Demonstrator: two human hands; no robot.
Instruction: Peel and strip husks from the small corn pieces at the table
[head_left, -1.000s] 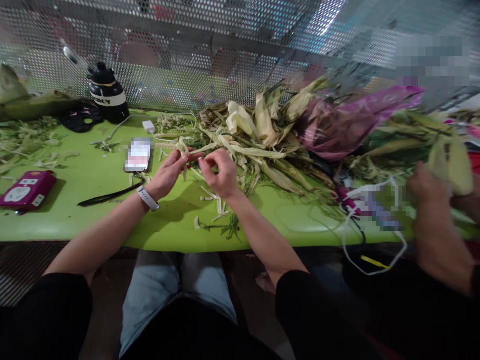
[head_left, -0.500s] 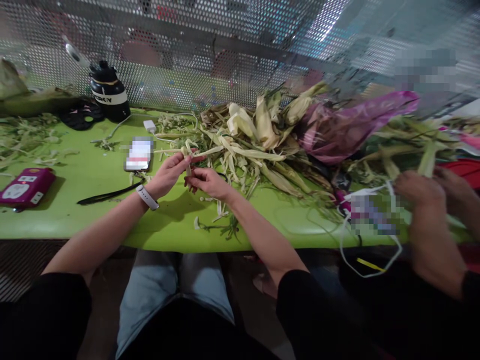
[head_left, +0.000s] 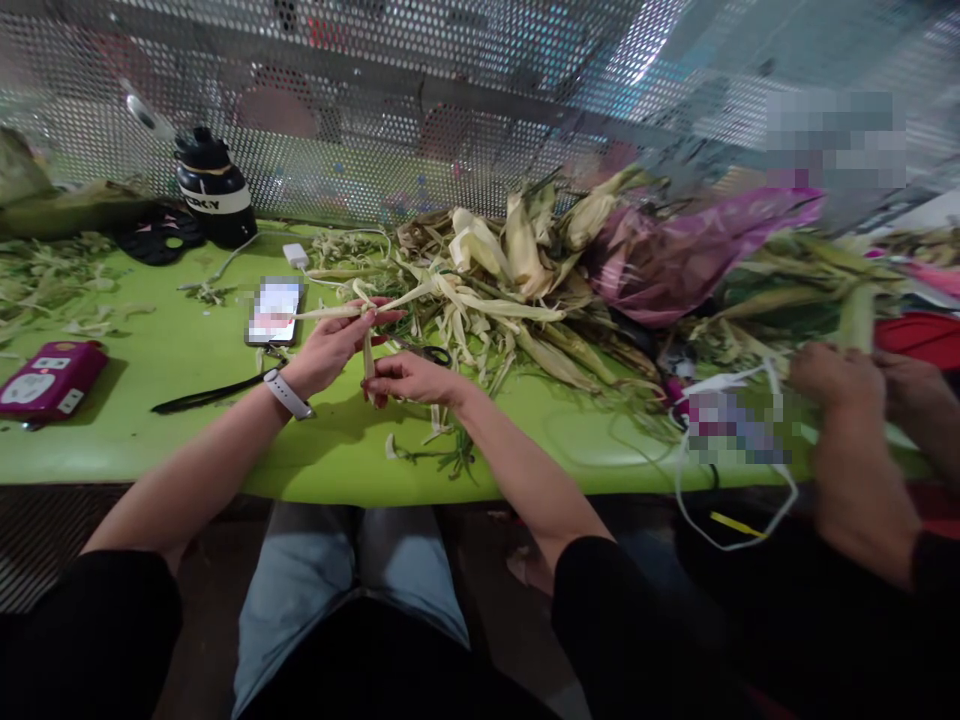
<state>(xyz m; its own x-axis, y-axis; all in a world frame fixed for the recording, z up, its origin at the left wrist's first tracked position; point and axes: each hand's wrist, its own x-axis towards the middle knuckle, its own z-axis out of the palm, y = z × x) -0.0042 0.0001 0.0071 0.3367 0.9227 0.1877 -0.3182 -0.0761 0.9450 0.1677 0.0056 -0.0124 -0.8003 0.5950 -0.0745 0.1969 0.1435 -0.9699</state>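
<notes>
My left hand [head_left: 336,342], with a pale watch band on the wrist, is closed on knotted corn husk strips [head_left: 368,355] above the green table. One strip end sticks out to the left toward the phone, and another hangs down. Lower and to the right, my right hand [head_left: 411,380] pinches the bottom of the hanging strip, pulling it fairly straight. Just behind the right hand lies a black ring handle [head_left: 437,355], perhaps of scissors. A heap of dried corn husks [head_left: 525,250] spreads behind and right of both hands.
A phone [head_left: 276,312] and black strap [head_left: 214,392] lie left of my hands. Farther left are a purple socket box [head_left: 52,380] and dark bottle [head_left: 215,190]. A perforated metal screen [head_left: 360,110] stands behind. At right are a purple bag [head_left: 660,260], white cable [head_left: 681,480] and another person's hands [head_left: 844,385].
My right hand has moved down, away from the left, drawing the hanging husk strip longer between them. The black ring handle shows more fully. The view has shifted slightly.
</notes>
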